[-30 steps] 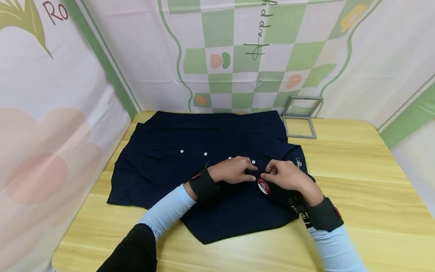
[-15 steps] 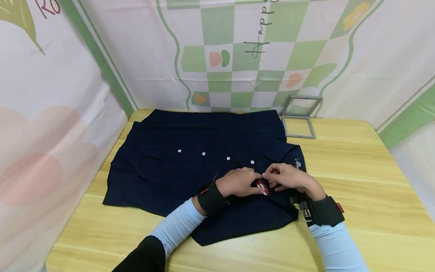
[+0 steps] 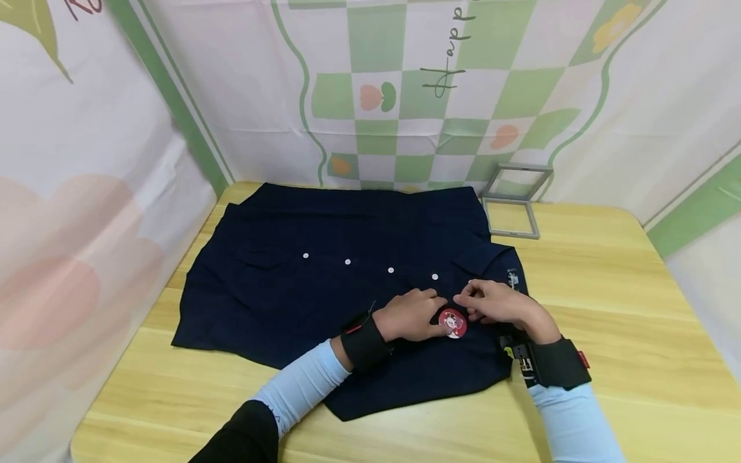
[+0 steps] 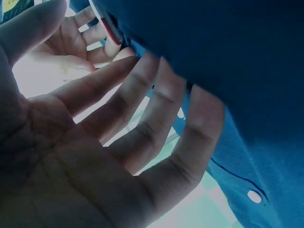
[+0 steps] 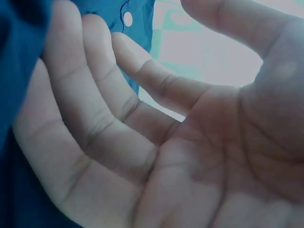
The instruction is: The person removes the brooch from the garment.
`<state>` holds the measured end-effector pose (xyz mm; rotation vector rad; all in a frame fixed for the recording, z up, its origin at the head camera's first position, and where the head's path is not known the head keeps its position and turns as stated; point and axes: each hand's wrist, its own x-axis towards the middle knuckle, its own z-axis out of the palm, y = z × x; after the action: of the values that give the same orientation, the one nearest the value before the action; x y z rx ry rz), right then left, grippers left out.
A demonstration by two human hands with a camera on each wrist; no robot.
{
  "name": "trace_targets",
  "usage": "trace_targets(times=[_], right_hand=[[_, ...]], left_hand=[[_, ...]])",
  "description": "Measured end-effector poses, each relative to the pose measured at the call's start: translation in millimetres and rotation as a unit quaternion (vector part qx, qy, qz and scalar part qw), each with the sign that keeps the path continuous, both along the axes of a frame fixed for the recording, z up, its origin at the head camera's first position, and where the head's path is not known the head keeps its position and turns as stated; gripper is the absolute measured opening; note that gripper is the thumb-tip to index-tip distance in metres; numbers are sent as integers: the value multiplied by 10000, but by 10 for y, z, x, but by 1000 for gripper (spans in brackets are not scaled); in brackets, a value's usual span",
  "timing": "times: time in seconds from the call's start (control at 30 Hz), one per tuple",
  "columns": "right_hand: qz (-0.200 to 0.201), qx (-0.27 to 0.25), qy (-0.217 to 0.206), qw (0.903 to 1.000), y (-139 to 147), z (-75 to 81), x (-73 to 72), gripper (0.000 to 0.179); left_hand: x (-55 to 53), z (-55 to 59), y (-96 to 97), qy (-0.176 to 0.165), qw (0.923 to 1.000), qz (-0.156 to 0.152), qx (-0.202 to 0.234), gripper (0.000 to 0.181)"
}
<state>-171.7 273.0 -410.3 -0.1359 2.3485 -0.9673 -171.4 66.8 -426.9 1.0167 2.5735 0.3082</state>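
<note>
A dark navy shirt with white buttons lies spread on the table. On its near right part is a round red badge with a white figure, face up. My left hand lies at the badge's left side, its thumb overlapping the lower left edge and its fingers resting on the cloth. At the badge's upper right is my right hand, thumb and index tips close together in the head view. The right wrist view shows its gently bent fingers against the cloth, nothing visible between them. In the left wrist view the badge appears edge-on.
A light wooden table bears the shirt. At the back right stands a grey hinged frame, one half upright, beside the shirt's collar. Printed cloth walls close off the back and sides.
My left hand has moved right and slightly down, reaching the badge. The badge has turned from slanted to facing up more fully. My right hand has shifted slightly right.
</note>
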Motion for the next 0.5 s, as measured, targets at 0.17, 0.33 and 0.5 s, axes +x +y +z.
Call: trace_targets(times=[0.17, 0.33, 0.5], right_hand=[[385, 4, 167, 9991, 1, 19, 30, 34], [869, 34, 389, 9955, -12, 14, 26, 28], [1484, -73, 506, 9876, -14, 0, 17, 22]], left_hand=[[10, -48, 24, 217, 9998, -4, 25, 50], [22, -66, 23, 394, 9992, -12, -57, 46], [30, -64, 24, 516, 9986, -62, -83, 41]])
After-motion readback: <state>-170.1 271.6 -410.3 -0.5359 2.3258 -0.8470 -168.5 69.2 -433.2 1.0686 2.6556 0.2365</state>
